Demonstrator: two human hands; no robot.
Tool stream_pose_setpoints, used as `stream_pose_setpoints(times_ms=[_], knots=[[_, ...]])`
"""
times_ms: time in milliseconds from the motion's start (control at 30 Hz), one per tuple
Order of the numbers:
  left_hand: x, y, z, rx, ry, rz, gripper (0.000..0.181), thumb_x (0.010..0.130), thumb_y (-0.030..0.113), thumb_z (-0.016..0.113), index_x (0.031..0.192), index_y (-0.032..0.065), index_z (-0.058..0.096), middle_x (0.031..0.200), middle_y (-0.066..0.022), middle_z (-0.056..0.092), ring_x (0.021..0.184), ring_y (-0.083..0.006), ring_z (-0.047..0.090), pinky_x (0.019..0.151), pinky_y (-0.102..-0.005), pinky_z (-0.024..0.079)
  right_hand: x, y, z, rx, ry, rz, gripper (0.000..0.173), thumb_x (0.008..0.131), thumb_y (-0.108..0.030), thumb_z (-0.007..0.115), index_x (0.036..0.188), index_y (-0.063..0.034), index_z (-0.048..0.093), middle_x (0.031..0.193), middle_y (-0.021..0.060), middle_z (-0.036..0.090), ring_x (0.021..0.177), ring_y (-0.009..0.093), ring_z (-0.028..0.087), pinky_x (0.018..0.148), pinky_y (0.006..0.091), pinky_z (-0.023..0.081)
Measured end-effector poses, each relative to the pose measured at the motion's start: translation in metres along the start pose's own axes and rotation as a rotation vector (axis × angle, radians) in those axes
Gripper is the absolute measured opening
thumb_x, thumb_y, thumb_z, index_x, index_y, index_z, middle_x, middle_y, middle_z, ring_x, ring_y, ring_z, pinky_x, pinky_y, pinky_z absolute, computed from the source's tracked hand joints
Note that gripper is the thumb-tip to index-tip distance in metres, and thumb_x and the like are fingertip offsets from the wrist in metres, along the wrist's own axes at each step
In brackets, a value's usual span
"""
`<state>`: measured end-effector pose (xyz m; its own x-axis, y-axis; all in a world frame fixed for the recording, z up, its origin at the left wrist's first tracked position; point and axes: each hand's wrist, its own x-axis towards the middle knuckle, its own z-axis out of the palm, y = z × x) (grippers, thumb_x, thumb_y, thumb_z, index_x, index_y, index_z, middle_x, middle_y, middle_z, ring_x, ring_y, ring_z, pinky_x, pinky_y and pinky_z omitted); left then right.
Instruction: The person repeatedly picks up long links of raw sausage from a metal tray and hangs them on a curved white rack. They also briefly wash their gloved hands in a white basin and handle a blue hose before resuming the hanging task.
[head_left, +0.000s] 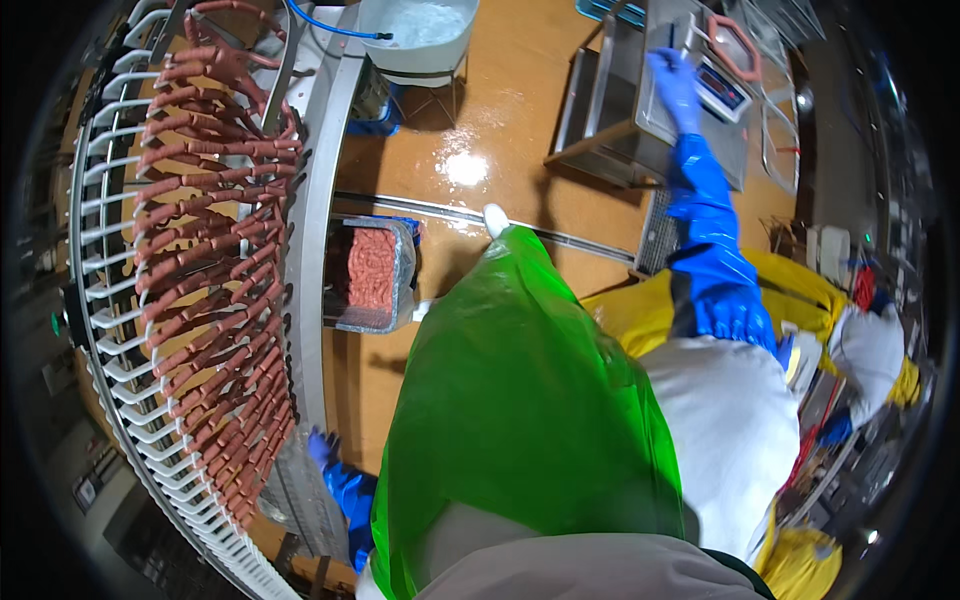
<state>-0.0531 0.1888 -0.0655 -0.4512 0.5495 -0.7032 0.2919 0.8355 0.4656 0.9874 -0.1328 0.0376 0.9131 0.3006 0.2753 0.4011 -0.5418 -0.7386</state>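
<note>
My right hand (677, 86), in a blue-violet glove, reaches over a steel table (652, 112) beside a digital scale (724, 90). Its fingertips are near a small white and metal item, and whether they grip anything is unclear. A pinkish, many-sided ring (735, 49) lies just past the scale. At the lower left, my left hand (322, 448), gloved alike, has its fingers apart near the end of a long steel counter (307, 300). Strings of linked sausages (217, 217) hang in rows from a curved rack of white hooks (112, 259) along that counter.
Ground meat (371, 266) fills part of a lined container (405, 300) by the counter. A white tub of water (420, 52) with a blue hose (330, 24) stands ahead. A drain channel (555, 238) crosses the wet floor. Another person in yellow and white (866, 345) is at the right.
</note>
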Motion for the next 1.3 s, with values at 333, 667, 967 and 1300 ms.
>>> stream_pose_setpoints(times_ms=[333, 667, 967, 1300], knots=[[-0.178, 0.107, 0.258, 0.548, -0.413, 0.765, 0.038, 0.096, 0.032, 0.058, 0.119, 0.0015, 0.059, 0.101, -0.0082, 0.065, 0.091, -0.017, 0.059, 0.084, -0.0325, 0.049, 0.168, 0.247, -0.162, -0.634, -0.222, -0.191, 0.038, 0.092, -0.019, 0.062, 0.126, -0.0007, 0.06, 0.117, 0.0104, 0.066, 0.109, 0.023, 0.062, 0.096, 0.0327, 0.045], [-0.258, 0.206, 0.342, 0.434, -0.48, 0.984, 0.049, 0.095, 0.023, 0.066, 0.136, 0.0002, 0.051, 0.128, -0.0133, 0.06, 0.114, -0.0203, 0.058, 0.102, -0.0341, 0.046, 0.11, 0.053, -0.065, -0.185, -0.114, -0.294, 0.053, 0.1, -0.037, 0.058, 0.141, -0.0046, 0.051, 0.135, 0.018, 0.06, 0.126, 0.029, 0.055, 0.107, 0.0364, 0.039], [-0.388, 0.275, 0.482, 0.384, -0.763, 1.789, 0.065, 0.083, 0.03, 0.074, 0.137, 0.0048, 0.048, 0.14, -0.022, 0.046, 0.133, -0.0393, 0.042, 0.112, -0.047, 0.034, -0.051, -0.232, 0.184, 1.182, -0.852, 0.821, 0.012, 0.101, -0.024, 0.055, 0.104, -0.0125, 0.054, 0.066, -0.0056, 0.037, 0.05, 0.007, 0.031, 0.047, 0.0231, 0.029], [-0.307, 0.313, 0.419, 0.445, -0.244, 1.347, 0.033, 0.09, 0.027, 0.063, 0.116, 0.0086, 0.055, 0.079, -0.0218, 0.067, 0.074, -0.044, 0.065, 0.067, -0.0544, 0.048, 0.073, -0.401, 0.476, 0.734, -0.566, -0.413, 0.058, 0.088, -0.017, 0.06, 0.14, 0.0021, 0.042, 0.133, 0.0213, 0.052, 0.122, 0.03, 0.051, 0.107, 0.0398, 0.039]])
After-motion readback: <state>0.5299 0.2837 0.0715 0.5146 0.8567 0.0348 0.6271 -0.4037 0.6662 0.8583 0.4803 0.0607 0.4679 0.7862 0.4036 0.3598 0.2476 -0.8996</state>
